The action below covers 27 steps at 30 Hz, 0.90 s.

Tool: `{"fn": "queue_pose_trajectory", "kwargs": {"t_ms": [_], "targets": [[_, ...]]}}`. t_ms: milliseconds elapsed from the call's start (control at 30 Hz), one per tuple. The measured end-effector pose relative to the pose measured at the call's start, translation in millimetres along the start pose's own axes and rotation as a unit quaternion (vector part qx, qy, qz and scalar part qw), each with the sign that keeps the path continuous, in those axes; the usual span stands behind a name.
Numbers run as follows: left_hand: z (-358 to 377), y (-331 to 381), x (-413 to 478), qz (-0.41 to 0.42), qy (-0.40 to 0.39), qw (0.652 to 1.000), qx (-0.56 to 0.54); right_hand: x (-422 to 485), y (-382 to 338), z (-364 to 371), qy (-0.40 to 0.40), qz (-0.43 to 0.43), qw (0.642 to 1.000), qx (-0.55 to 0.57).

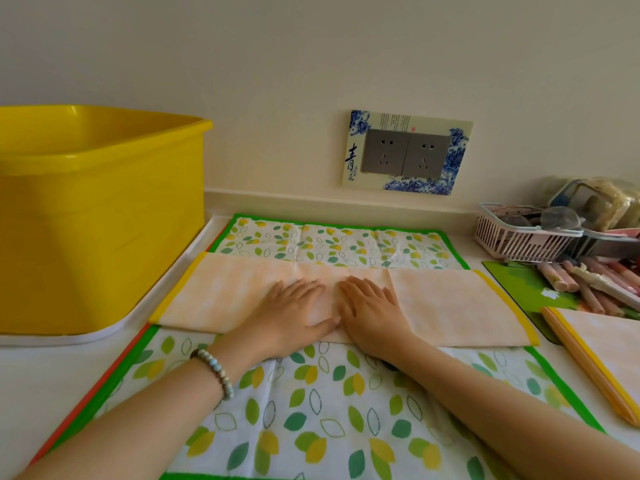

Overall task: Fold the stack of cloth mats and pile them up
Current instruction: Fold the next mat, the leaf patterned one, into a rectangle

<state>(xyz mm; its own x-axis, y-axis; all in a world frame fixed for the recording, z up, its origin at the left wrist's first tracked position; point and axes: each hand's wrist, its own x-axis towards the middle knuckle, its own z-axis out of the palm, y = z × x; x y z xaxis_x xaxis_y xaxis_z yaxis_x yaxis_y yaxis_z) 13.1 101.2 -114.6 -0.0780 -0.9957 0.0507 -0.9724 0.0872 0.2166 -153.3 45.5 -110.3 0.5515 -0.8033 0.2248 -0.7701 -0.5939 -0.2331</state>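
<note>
Peach cloth mat [450,306] folded to a long strip, both hands pressing its middle
Strip lies across the middle of the leaf-print mat [329,410], its yellow-edged ends reaching that mat's side borders; left hand [294,320] and right hand [370,317] rest flat on it side by side, fingers straight, gripping nothing. Risks, as judged: with only the centre pinned, the free ends may slip at the next fold and leave uneven edges; the strip may drag and wrinkle the leaf-print mat beneath; a crooked fold would sit badly on the folded pile [606,348] just right of that mat
</note>
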Motion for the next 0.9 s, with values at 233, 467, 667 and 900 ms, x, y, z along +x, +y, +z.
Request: {"fn": "queue_pose_trajectory", "kwargs": {"t_ms": [233,467,667,900], "targets": [[-3,1,-3,-0.001,-0.007,1.0,-0.003,-10,36,-11,-0.065,0.035,0.997,-0.014],[-4,-1,-2,0.007,-0.019,1.0,0.007,-43,109,-44,-0.087,0.113,0.989,-0.046],[-4,1,-1,0.008,-0.017,1.0,0.009,-55,130,-55,-0.085,0.142,0.984,-0.06],[-4,3,-3,0.003,-0.023,1.0,0.009,-48,91,-63,-0.059,0.107,0.992,-0.005]]}}
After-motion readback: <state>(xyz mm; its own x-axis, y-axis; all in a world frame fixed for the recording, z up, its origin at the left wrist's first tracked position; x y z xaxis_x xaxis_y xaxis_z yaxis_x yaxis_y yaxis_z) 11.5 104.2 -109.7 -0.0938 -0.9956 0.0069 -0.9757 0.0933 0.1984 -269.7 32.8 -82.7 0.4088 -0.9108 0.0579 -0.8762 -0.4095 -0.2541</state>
